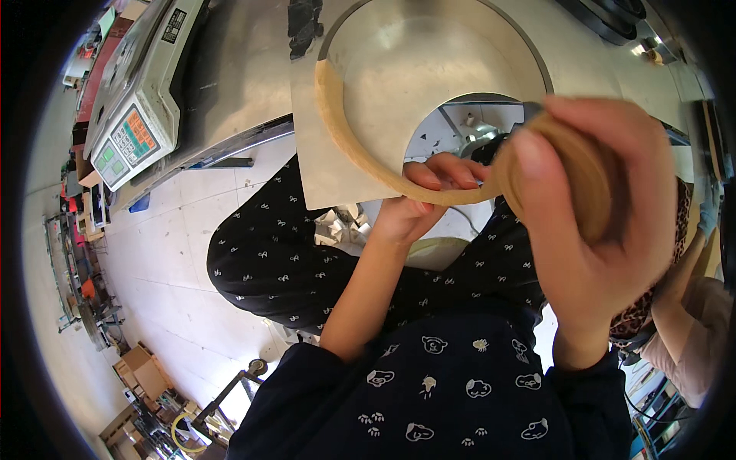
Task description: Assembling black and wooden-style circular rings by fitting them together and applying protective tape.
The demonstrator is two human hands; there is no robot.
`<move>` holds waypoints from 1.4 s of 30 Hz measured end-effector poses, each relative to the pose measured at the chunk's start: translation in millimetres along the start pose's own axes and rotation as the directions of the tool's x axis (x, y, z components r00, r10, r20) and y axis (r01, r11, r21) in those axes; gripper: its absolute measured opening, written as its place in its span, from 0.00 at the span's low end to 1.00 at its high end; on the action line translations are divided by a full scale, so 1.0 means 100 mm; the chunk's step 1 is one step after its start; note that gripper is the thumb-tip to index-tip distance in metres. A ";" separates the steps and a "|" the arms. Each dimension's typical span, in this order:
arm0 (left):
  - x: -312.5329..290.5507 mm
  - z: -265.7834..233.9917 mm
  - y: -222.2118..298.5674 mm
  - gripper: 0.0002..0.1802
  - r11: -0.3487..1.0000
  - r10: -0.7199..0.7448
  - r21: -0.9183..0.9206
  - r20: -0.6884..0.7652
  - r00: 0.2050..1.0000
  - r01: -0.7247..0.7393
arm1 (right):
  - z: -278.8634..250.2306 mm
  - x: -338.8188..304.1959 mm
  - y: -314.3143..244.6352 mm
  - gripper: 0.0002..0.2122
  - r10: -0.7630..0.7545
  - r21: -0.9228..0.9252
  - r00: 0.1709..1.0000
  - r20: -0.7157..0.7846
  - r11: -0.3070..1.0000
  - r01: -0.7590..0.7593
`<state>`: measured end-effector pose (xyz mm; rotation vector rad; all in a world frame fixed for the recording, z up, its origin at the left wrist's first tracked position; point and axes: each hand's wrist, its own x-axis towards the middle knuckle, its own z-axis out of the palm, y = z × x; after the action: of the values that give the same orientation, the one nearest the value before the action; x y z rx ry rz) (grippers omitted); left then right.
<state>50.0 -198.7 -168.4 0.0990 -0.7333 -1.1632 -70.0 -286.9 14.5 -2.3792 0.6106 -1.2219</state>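
Note:
My right hand (613,230), blurred by motion, grips a roll of tan tape (594,172) between thumb and fingers. From the roll, a tan strip (337,126) runs along the near and left edge of a round metal ring (533,38). The far and right parts of the ring show bare grey metal. My left hand (429,184) closes on the taped rim at the near side, fingers above and thumb side below. A flat metal sheet (314,169) with a curved cut-out lies under the ring, overhanging the table edge.
A digital scale (126,146) stands on the metal table (238,69) at the left. Dark round parts (606,19) sit at the far right. Below my knees is a container with pale scraps (341,226). Another person's arm (678,284) shows at the right. Cardboard boxes (142,368) stand on the floor.

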 end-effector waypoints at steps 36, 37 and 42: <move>-0.15 0.20 -0.41 0.41 0.970 -0.212 0.056 -0.275 0.938 0.236 | -0.01 -1.25 0.41 0.16 0.251 0.041 0.955 0.159 0.964 -0.261; -0.06 0.26 -0.37 0.41 0.970 -0.215 0.054 -0.269 0.939 0.237 | -0.09 -1.22 0.36 0.16 0.252 0.036 0.955 0.154 0.965 -0.260; 0.11 0.24 -0.27 0.24 0.982 0.125 0.151 -0.081 0.989 -0.112 | -0.39 -1.22 0.11 0.18 0.067 0.000 0.974 0.215 0.998 -0.068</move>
<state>16.6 -212.7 -156.3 0.2260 -0.7341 -0.9849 -168.2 -235.5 -50.4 -2.4209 0.6096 -0.9203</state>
